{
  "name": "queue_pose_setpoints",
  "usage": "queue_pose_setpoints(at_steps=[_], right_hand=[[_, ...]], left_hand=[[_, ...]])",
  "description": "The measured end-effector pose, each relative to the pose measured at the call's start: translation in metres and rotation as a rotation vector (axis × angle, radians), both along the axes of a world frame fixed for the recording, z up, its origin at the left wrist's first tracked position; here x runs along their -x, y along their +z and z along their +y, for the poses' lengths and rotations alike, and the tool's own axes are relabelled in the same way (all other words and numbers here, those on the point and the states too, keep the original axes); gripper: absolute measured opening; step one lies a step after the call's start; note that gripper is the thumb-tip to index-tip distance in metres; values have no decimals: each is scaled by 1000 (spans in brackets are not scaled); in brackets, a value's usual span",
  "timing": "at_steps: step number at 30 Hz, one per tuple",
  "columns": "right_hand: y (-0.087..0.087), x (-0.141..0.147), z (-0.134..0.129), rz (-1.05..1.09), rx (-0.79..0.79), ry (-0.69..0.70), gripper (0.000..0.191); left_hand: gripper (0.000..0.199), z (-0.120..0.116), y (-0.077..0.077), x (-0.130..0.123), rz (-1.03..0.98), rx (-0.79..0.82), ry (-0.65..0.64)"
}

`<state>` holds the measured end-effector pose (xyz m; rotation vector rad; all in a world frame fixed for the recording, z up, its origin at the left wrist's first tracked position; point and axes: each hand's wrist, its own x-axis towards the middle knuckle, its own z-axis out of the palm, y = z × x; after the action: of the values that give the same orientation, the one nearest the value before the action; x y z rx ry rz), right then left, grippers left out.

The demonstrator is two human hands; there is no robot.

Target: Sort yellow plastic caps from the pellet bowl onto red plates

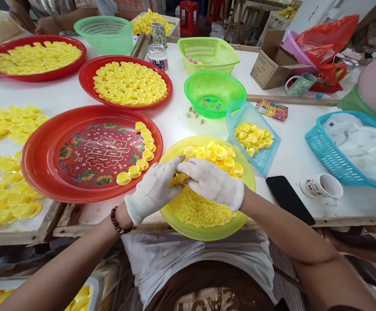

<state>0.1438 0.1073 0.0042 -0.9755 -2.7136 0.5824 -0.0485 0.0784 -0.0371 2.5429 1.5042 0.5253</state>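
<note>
White gloves cover both my hands, with some fingertips bare, and the hands meet above a yellow bowl (249,190). My left hand (157,185) has its fingers bent inward, its fingertips against my right hand (207,179), which is curled over with its back upward. Something yellow shows between them, but the fingers hide what they grip. Inside the bowl, small yellow plastic cups (221,152) are heaped at the far side and tiny yellow pellets (201,211) lie at the near side. A red tray (45,168) to the left carries a curved row of several yellow cups (147,145).
Beyond it stand two red trays (83,84) full of yellow cups. More cups (9,194) lie loose at left. At right are a blue scoop (262,160) with cups, a black phone (288,199), a mug (320,188) and a blue basket (329,149). Another person's arms (58,19) rest far left.
</note>
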Motion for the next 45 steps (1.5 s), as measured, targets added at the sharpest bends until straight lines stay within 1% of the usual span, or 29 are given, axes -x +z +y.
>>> queue_pose_setpoints(at_steps=[4,6,8,10,12,13,15,17,19,21,22,23,24,26,28,30,32,34,36,37,39,40,42,43,45], right_hand=[[0,-18,-10,-47,-7,-32,24],[-3,-30,-19,-158,39,-54,20],[-9,-37,-29,-316,82,-55,16],[-17,-37,-38,-437,84,-38,13],[-23,-33,-45,-501,55,-21,15],[-25,-30,-47,-513,41,-13,15],[-26,-26,-49,-519,35,-11,15],[-25,-25,-49,-508,52,-10,14],[-22,-26,-48,-494,68,-6,13],[-21,-27,-47,-491,73,8,14],[-21,-28,-47,-491,69,17,15],[-22,-29,-47,-493,62,28,15],[-22,-29,-48,-499,55,36,16],[-22,-28,-48,-510,36,52,17],[-23,-27,-47,-514,18,65,16],[-23,-26,-46,-511,10,76,15],[-23,-26,-46,-511,22,67,15],[-21,-26,-46,-508,39,46,15],[-17,-25,-47,-503,29,21,14],[-15,-23,-47,-504,12,7,15],[-10,-16,-47,-515,-33,-34,21],[-8,-12,-46,-526,-52,-59,25],[-8,-4,-45,-536,-67,-92,33],[-8,-1,-44,-538,-61,-99,35],[-11,1,-44,-542,-32,-85,32]], left_hand=[[63,-5,4,10,-77,41,-9],[56,-5,6,13,-100,48,-15],[46,-2,7,11,-69,29,-17],[38,2,8,6,24,16,-22],[30,5,10,-1,111,33,-35],[26,5,12,-3,125,47,-40],[23,5,18,2,70,58,-35],[24,3,28,19,-29,41,18],[24,-1,39,49,-77,2,131],[25,-4,47,84,-31,-10,287],[24,-6,48,101,16,5,363],[23,-8,47,117,65,40,423],[22,-9,44,131,110,102,458],[19,-11,32,151,166,238,464],[17,-11,18,162,175,340,433],[15,-9,7,165,174,388,412],[15,-6,5,159,199,343,414],[17,-2,13,142,235,198,409],[19,4,26,111,219,48,352],[20,8,32,91,181,9,296],[21,19,40,46,98,7,168],[20,26,42,24,88,5,136],[18,41,39,-13,78,-25,127],[21,48,37,-26,82,-37,131],[27,58,31,-42,92,-51,133]])
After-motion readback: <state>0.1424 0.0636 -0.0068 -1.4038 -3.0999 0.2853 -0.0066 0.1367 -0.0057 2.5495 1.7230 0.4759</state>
